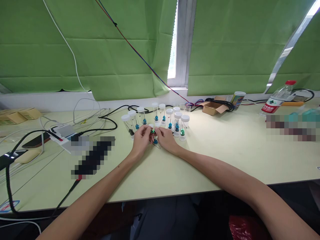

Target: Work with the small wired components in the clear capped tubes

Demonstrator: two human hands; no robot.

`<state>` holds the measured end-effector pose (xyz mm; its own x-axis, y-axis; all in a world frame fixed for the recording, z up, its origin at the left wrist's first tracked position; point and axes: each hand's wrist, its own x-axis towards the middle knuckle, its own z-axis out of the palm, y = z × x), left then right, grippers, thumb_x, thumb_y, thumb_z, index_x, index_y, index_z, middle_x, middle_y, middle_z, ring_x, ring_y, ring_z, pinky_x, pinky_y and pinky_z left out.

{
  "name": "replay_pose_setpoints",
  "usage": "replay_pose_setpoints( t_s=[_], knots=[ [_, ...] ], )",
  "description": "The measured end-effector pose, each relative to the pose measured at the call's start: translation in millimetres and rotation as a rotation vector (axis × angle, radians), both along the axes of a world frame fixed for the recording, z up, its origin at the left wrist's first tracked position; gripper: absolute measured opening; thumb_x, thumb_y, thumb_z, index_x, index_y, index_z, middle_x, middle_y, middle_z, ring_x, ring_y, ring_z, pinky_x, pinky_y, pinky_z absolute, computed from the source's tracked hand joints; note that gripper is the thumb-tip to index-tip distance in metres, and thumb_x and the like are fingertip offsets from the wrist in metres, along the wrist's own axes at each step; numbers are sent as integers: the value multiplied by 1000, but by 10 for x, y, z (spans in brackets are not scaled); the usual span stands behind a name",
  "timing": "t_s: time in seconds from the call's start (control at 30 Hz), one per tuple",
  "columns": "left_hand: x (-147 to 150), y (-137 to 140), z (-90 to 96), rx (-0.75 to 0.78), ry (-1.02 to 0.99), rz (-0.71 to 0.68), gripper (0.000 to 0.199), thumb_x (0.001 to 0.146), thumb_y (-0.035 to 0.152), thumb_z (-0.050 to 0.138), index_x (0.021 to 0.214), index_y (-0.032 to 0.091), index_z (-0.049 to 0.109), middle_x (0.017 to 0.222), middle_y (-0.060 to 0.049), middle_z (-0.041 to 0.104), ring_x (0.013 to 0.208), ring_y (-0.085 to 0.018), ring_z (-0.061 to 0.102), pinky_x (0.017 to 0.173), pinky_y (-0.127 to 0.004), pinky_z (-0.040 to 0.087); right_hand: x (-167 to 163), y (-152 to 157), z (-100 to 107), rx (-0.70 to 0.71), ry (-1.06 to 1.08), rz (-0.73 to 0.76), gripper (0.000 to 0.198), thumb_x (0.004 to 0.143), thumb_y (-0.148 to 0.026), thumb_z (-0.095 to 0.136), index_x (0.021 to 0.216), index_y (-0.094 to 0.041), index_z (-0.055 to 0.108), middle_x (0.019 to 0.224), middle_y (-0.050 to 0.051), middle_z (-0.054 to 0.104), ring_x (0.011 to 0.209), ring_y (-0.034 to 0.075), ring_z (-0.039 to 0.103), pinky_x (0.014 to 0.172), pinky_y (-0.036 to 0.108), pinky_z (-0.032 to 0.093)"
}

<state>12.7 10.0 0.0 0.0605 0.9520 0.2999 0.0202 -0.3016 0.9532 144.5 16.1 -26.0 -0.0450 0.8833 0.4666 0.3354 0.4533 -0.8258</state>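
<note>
My left hand (143,139) and my right hand (166,138) meet over the middle of the table. Between their pinched fingertips sits a small shiny green part (152,131), too small to name surely. Just under it a blue part with thin wire ends (155,141) shows near the tabletop. Several clear tubes with white caps stand upright around the hands. One tube (185,128) at the right holds a green piece, another (169,119) a blue one. At the left a tube (128,126) leans a little and has a dark piece inside. My fingers partly hide the tubes behind them.
A power strip (68,135) with cables lies at the left, near a blurred dark object (93,156). Toward the back right are an open cardboard box (212,107), a printed can (238,100) and a red-capped bottle (276,100). Green blinds (237,43) hang behind the table.
</note>
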Motion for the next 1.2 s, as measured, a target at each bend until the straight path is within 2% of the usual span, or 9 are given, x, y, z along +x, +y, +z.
replay_pose_setpoints(
  t_s=[0.1,0.3,0.43,0.63,0.87,1.03,1.2],
  knots=[
    [3,-4,13,-11,-16,5,25,85,42,63,79,19,58,59,0,58,48,-12,52,44,-24,41,0,-7,-1,-1,9,-5,45,97,-51,35,66,-21,48,48,-4,48,51,13,46,61,27,36],
    [2,0,17,-1,-10,26,23,86,41,62,80,19,58,54,2,55,47,-12,51,44,-24,42,3,-64,28,-29,37,9,29,91,-50,50,83,-22,51,46,-10,46,44,10,38,54,24,31],
    [-4,12,-1,3,-10,15,23,87,41,61,79,19,57,56,1,56,47,-12,51,44,-24,42,5,-31,9,-5,28,-4,33,93,-49,47,76,-22,49,46,-9,44,46,10,35,55,25,30],
    [-19,24,-24,31,22,-2,24,88,42,60,81,19,57,57,1,57,48,-12,52,45,-24,41,5,-5,-1,11,-24,-37,46,98,-50,34,64,-21,46,52,-3,48,56,13,47,61,27,34],
    [-35,48,-46,23,-3,25,22,88,41,61,82,20,59,58,1,56,48,-12,52,46,-24,42,1,-73,31,-38,34,16,25,90,-47,53,86,-22,51,44,-11,42,43,10,38,53,24,30],
    [-30,48,-41,26,-1,22,22,88,40,60,82,19,58,57,1,55,48,-12,51,46,-25,42,0,-60,20,-8,45,38,25,91,-45,51,81,-22,49,46,-10,44,44,10,36,52,25,28],
    [-37,53,-31,33,7,18,24,86,43,62,81,19,58,58,1,57,47,-12,51,45,-25,41,4,-33,2,28,10,8,35,93,-48,46,70,-22,46,51,-6,45,49,10,36,54,26,30]
  ],
)
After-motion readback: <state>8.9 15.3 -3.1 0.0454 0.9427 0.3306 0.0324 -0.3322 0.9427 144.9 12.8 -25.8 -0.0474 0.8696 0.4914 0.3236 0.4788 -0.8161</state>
